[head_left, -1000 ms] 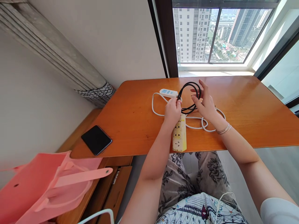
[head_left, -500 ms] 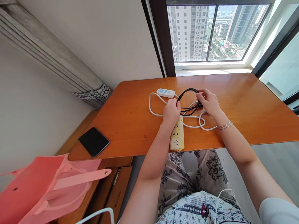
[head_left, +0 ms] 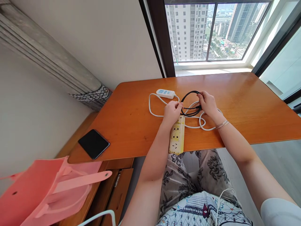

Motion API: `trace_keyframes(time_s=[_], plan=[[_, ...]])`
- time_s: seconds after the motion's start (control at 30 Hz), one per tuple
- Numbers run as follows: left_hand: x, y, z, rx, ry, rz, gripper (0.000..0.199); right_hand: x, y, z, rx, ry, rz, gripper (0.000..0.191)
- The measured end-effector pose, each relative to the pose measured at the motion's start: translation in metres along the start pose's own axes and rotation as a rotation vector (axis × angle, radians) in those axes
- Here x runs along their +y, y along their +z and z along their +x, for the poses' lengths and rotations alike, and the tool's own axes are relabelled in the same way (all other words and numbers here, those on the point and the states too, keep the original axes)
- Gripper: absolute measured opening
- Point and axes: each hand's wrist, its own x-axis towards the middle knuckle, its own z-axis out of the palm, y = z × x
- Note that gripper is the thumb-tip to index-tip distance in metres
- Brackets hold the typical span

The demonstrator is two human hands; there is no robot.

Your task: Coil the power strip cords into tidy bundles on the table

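A coiled black cable (head_left: 191, 92) is held between both hands above the wooden table (head_left: 131, 125). My left hand (head_left: 172, 111) pinches the coil's left side, and my right hand (head_left: 207, 102) has its fingers closed on the right side. Just below my left hand lies a yellowed power strip (head_left: 176, 136) with several sockets, near the table's front edge. A white cord (head_left: 151, 108) loops over the table, passing behind and under the black coil. It joins a small white power strip (head_left: 166, 93) behind my left hand.
A black tablet or phone (head_left: 93, 144) lies at the table's left front corner. Beside that corner is a pink bag (head_left: 42, 185) with a strap, by wooden drawers (head_left: 119, 191). The window is behind the table; a tied curtain hangs at left.
The black coil has dropped slightly and looks flatter, with both hands still on it. The fingers of my left hand have shifted on the cable. The view has moved slightly.
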Motion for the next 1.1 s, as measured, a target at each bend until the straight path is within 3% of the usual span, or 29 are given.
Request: trace_keyframes(time_s=[0.13,0.27,0.47,0.53,0.63,0.73,0.8,0.87,0.97,1.1], plan=[[0.003,-0.001,0.001,-0.066,-0.103,-0.107,0.03,0.004,0.004,0.0,0.026,0.032,0.014,0.028],[0.003,0.001,0.003,-0.145,-0.288,-0.342,0.031,0.004,0.004,-0.001,0.055,0.035,0.055,0.028],[0.003,0.005,0.006,-0.102,-0.399,-0.542,0.028,0.008,0.007,0.0,0.113,0.041,0.127,0.029],[0.0,0.004,0.007,-0.09,-0.368,-0.466,0.023,0.01,0.008,0.001,0.123,0.047,0.142,0.029],[-0.008,-0.001,0.008,-0.009,-0.284,-0.14,0.02,0.012,0.01,0.001,0.121,0.064,0.142,0.029],[-0.017,-0.005,0.009,-0.007,-0.334,0.095,0.025,0.011,0.01,0.001,0.12,0.072,0.119,0.03],[-0.021,-0.003,0.009,-0.11,-0.413,-0.001,0.029,0.01,0.009,0.0,0.125,0.073,0.097,0.031],[-0.023,0.002,0.01,-0.177,-0.459,-0.231,0.034,0.009,0.008,-0.001,0.123,0.075,0.089,0.034],[-0.022,0.008,0.012,-0.101,-0.445,-0.559,0.05,0.008,0.007,-0.001,0.092,0.063,0.083,0.038],[-0.017,0.01,0.012,-0.011,-0.284,-0.729,0.037,0.008,0.009,-0.003,0.024,-0.001,0.03,0.038]])
